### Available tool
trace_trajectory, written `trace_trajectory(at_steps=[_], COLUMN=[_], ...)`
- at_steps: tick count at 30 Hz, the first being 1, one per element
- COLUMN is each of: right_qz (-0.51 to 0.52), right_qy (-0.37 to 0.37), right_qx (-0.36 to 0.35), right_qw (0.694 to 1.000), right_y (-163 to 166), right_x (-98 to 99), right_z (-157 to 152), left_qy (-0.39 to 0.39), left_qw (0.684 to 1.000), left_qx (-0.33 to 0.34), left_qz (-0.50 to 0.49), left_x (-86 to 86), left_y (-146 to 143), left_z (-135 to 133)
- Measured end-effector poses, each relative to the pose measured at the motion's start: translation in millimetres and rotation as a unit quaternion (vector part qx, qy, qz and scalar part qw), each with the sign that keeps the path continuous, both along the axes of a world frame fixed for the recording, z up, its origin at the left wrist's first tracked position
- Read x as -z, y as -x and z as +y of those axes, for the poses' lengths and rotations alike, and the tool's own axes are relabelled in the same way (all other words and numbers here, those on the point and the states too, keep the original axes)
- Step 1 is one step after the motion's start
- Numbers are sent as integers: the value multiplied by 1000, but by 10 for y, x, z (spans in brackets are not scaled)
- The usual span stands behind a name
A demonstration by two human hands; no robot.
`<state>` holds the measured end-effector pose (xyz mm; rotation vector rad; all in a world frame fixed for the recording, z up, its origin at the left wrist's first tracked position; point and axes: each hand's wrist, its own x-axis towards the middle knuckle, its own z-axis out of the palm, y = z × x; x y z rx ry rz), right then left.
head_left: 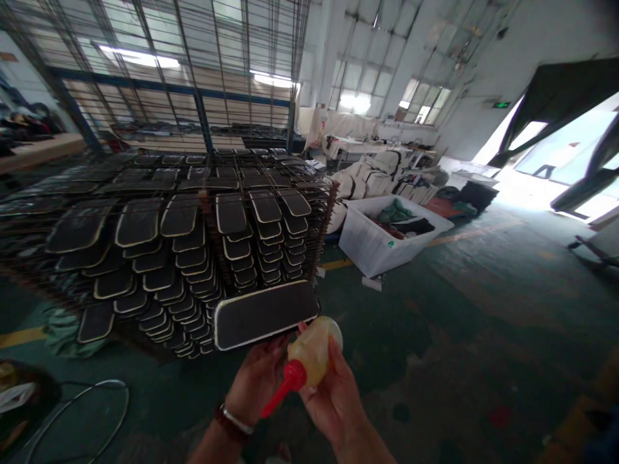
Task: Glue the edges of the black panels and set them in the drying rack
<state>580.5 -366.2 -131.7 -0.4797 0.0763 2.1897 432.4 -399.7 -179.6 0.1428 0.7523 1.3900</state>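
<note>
My right hand point(336, 403) is wrapped round a squeeze bottle point(316, 351) of yellowish liquid, its red nozzle pointing down and to the left. Just left of it, my left hand point(258, 377), with a bracelet at the wrist, grips the lower edge of a dark rounded-corner panel point(265, 314); its fingers are partly hidden beneath the panel and behind the bottle. A pale line runs around the panel's rim. Directly behind stands a wire rack point(325, 225) loaded with many similar dark panels point(232, 214), their ends jutting out in stacked columns.
A white plastic bin point(372, 248) with cloth in it stands right of the rack. Pale bundles point(367, 177) are piled behind it. A hose or cable loop point(126, 403) lies on the green floor point(459, 322) at lower left. Green cloth point(72, 338) lies below the rack.
</note>
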Motion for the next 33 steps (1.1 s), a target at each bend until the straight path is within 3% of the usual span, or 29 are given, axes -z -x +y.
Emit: trace_trajectory(at_steps=[3, 5, 7, 9, 11, 12, 15, 19, 25, 29, 33], right_qz=[-21, -46, -63, -74, -86, -94, -115, -136, -210, -281, -348], right_qy=[-1, -5, -16, -36, -54, -59, -69, -78, -137, -249, -343], right_qx=[-35, -49, -66, -95, -116, -121, -116, -113, 51, 133, 162], right_qw=[999, 998, 996, 992, 988, 986, 984, 981, 967, 917, 858], right_y=[-228, -368, -468, -514, -505, -485, -400, -364, -629, -778, -793], right_x=[-85, -165, -249, -325, -386, -410, -459, -501, -714, -933, -1075], right_z=[123, 202, 264, 304, 322, 323, 300, 243, 350, 581, 756], left_qy=[82, 102, 87, 54, 38, 35, 34, 46, 8, 14, 31], left_qw=[989, 979, 973, 956, 935, 933, 935, 948, 949, 949, 946], left_qx=[19, 11, 26, 79, 162, 164, 217, 245, 237, 254, 272], left_qz=[125, 176, 211, 277, 313, 319, 277, 197, 207, 186, 172], left_x=[322, 332, 110, -277, -693, -873, -1197, -1196, -1051, -1105, -1178], left_y=[553, 1007, 1365, 1530, 1499, 1428, 1137, 902, 1002, 1037, 1020], left_z=[-245, -299, -226, -53, 163, 266, 492, 533, 333, 229, 165])
